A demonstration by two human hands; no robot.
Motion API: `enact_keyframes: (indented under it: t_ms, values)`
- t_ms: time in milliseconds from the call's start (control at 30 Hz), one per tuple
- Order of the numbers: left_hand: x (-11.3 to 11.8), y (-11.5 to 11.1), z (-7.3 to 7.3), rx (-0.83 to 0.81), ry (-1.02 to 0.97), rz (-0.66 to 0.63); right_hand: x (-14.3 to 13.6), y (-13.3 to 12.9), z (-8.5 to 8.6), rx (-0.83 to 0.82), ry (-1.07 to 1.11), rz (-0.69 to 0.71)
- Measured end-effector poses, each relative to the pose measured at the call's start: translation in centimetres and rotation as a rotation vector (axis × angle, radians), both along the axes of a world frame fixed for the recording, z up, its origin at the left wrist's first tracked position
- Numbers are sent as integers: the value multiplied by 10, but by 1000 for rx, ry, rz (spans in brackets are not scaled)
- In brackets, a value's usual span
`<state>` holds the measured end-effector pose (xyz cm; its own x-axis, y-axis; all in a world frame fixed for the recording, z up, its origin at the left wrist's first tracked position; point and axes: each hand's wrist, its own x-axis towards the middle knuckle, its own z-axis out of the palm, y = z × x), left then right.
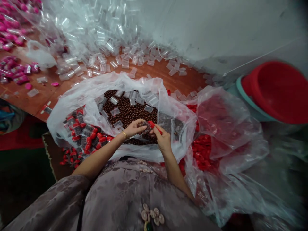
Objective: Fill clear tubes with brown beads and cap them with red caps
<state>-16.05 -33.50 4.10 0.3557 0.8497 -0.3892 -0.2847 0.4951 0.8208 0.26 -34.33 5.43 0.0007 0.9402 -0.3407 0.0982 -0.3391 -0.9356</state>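
Note:
My left hand (pixel 136 128), with a thin gold bracelet at the wrist, is closed around a small transparent container (pixel 145 124) that looks dark inside. Pinched in my right hand (pixel 162 138) is a red plastic cap (pixel 151 124), held against the container's end. Whether the cap sits fully on it I cannot tell. Both hands are over a large white plastic bag (pixel 168 96) holding many brown beads (pixel 130 112). Several loose transparent containers (pixel 149 109) lie on the beads. Left of them are filled containers with red caps (pixel 90 138).
Loose red caps (pixel 203 150) fill a transparent bag (pixel 231 128) on the right. Behind, transparent containers (pixel 96 41) are heaped on the reddish-brown table (pixel 154 69). Pink-capped containers (pixel 14 69) lie at the left. A red basin (pixel 281 93) stands at the right.

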Motion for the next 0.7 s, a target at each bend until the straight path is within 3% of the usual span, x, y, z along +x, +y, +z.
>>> enact_keyframes:
  t_ms: [167,400,700]
  values:
    - [2,0,3,111,38,-39,6,-3,1,134,-75,-65]
    - [7,-4,9,190,89,-75,7,-7,10,492,-346,211]
    - [5,1,24,279,214,-215,13,-15,23,678,-443,378]
